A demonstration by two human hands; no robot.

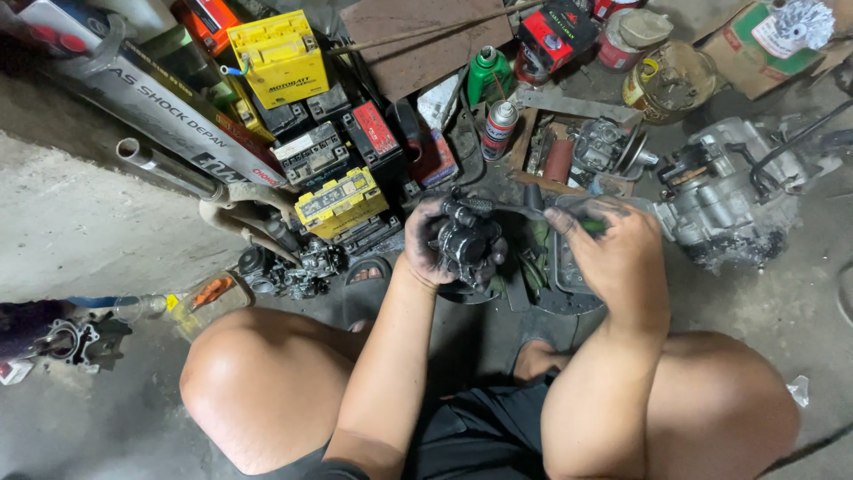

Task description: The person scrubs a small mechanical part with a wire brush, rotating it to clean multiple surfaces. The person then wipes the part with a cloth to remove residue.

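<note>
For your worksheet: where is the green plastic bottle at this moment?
In the head view, the green plastic bottle stands upright at top centre, just above the red-and-white spray can.

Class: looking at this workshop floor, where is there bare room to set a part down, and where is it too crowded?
Bare concrete floor lies left of the steel tube and yellow box-shaped batteries. Another bare patch lies below the grey metal engine casing. Crowded: around the left hand gripping a greasy black metal part, the right hand, and the spray cans beyond.

Grey concrete floor (80, 222), oil-stained and dusty, a dark grimy patch at centre, dim even light
</note>
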